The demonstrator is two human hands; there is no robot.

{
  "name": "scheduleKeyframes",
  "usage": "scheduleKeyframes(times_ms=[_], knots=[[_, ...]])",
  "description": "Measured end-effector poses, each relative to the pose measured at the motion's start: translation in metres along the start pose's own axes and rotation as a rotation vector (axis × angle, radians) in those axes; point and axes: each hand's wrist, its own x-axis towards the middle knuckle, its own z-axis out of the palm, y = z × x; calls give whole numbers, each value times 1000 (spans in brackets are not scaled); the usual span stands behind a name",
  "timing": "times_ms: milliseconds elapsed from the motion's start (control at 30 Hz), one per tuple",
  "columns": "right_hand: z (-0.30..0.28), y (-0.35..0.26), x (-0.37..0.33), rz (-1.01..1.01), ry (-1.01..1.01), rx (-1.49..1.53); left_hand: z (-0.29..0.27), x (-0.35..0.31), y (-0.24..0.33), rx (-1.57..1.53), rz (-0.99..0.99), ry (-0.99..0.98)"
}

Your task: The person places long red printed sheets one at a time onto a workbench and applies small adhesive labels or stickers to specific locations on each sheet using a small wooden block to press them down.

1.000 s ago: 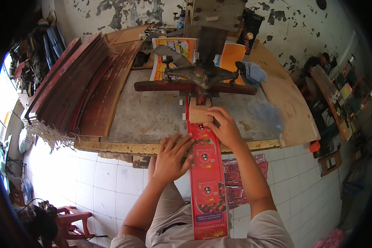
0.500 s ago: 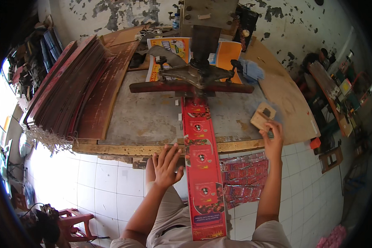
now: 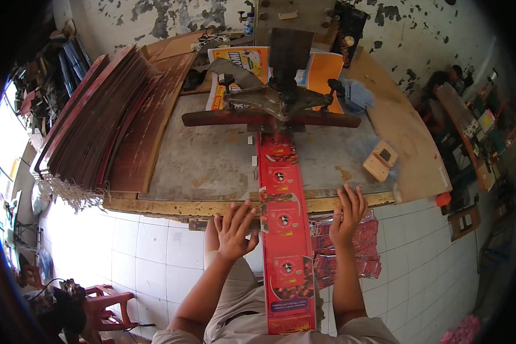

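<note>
A long red printed strip [image 3: 288,238] runs from my lap up over the table edge and under a dark metal press bar [image 3: 321,119]. My left hand [image 3: 236,234] lies by the table's front edge just left of the strip, fingers spread and holding nothing. To the right of the strip, my right hand [image 3: 348,217] is raised at the same edge with its fingers apart and nothing in them. A small wooden block [image 3: 380,161] with a dark square on it rests on the table beyond my right hand.
Stacked dark red boards [image 3: 97,123] stand on the left of the worktable [image 3: 200,155]. Red printed packets [image 3: 355,243] lie below the table edge at right. A blue cloth [image 3: 358,94] sits near the press. A red stool [image 3: 110,309] is at lower left.
My right hand has let go of the wooden block and moved left and nearer to the strip. The block stays on the table. My left hand has hardly moved.
</note>
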Motion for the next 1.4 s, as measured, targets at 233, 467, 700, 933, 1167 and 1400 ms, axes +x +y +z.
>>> scheduleKeyframes(times_ms=[233, 467, 700, 933, 1167, 1400], knots=[[15, -2, -11, 41, 74, 41, 4, -1, -1, 2, 9, 29], [11, 0, -16, 42, 49, 71, 4, -1, 1, 16, 13, 36], [-25, -41, -21, 41, -28, 283, -6, 3, 6, -40, -32, -2], [-66, -88, -48, 531, -361, 1021, -25, 17, 19, -174, -116, 10], [-83, -105, -47, 721, -509, 1300, -49, 33, 35, -326, -58, -8], [-81, -115, -48, 770, -421, 1257, -55, 41, 33, -323, -33, -70]])
